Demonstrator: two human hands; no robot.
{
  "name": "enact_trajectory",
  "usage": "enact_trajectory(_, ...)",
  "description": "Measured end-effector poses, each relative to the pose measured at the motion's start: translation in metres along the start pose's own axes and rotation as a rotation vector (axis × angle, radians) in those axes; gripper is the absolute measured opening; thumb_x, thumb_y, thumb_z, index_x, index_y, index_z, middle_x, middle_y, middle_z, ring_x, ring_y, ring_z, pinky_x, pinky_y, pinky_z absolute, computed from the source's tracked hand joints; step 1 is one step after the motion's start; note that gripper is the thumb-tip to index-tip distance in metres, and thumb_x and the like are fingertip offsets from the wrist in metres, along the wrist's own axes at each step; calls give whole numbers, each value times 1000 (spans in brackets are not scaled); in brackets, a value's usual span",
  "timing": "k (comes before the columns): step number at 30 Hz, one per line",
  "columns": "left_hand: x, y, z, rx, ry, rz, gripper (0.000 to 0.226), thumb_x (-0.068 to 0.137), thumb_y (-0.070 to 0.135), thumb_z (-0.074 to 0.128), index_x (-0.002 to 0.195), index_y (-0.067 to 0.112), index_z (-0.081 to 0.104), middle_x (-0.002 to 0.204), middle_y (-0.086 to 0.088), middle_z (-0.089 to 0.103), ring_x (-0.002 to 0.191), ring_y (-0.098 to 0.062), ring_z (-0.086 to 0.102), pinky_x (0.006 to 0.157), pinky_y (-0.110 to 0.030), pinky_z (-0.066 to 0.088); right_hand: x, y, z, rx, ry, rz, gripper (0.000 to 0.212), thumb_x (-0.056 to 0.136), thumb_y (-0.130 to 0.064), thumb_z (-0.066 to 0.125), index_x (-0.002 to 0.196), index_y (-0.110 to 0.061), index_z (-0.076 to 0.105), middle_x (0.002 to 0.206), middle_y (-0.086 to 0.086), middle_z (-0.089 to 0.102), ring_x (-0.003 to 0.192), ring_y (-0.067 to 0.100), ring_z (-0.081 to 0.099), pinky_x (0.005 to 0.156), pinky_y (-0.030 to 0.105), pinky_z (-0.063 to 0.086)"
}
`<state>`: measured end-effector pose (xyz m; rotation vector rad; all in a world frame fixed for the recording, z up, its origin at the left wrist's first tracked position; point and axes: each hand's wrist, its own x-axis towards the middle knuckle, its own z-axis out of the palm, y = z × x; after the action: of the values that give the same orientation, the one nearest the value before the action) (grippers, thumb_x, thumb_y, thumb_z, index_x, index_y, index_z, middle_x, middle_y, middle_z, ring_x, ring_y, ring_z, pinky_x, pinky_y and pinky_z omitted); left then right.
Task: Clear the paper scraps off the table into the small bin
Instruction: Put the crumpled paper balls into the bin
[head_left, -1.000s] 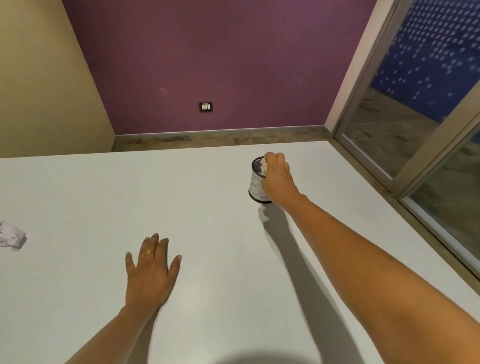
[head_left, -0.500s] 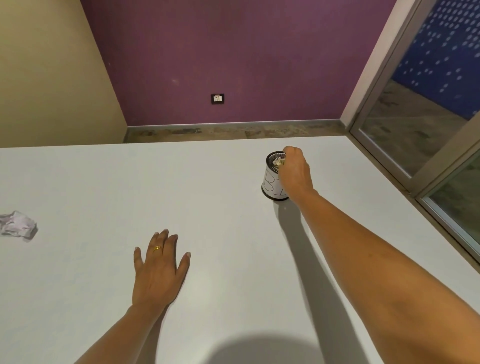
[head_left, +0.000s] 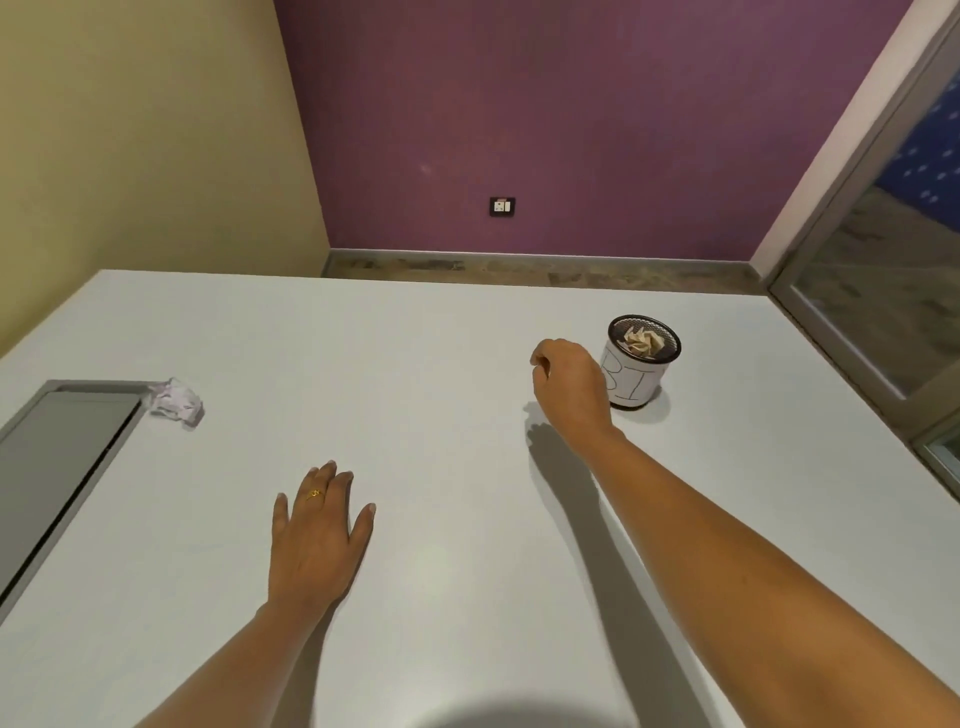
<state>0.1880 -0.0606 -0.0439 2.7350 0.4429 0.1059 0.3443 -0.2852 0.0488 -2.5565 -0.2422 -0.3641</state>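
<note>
A small bin with a black mesh rim and a white paper label stands at the table's far right, and a crumpled beige paper scrap lies inside it. My right hand hovers just left of the bin, fingers loosely curled with nothing in them. My left hand lies flat on the white table, fingers spread, a gold ring on one finger. A crumpled pale lilac paper scrap sits on the table at the far left, well away from both hands.
A grey-framed rectangular recess is set into the table at the left, its corner touching the lilac scrap. Beyond the table's far edge are a purple wall and a yellow wall. A glass door frame runs along the right.
My right hand has come off the bin's rim and moved left, leaving the beige scrap inside. The view has swung left, bringing the recess into view. My left hand stays flat.
</note>
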Motion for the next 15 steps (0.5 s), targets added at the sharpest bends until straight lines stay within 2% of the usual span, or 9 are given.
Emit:
enact_trajectory(10, -10, -112, -49, 53, 95, -238, 46, 92, 31, 49, 130, 5, 47, 145, -15, 41, 139, -28, 31, 113, -52, 23, -47, -131, 90, 23, -311, -288, 22, 87, 4, 39, 91, -1, 60, 93, 10, 65, 92, 24, 55, 73, 35, 47)
enact_trajectory(15, -13, -141, -55, 40, 136, -241, 44, 92, 30, 48, 130, 6, 47, 143, -13, 44, 137, -27, 34, 115, -50, 24, -58, -188, 130, 57, -431, -338, 24, 83, 9, 39, 91, 1, 59, 93, 14, 66, 95, 27, 54, 71, 35, 45)
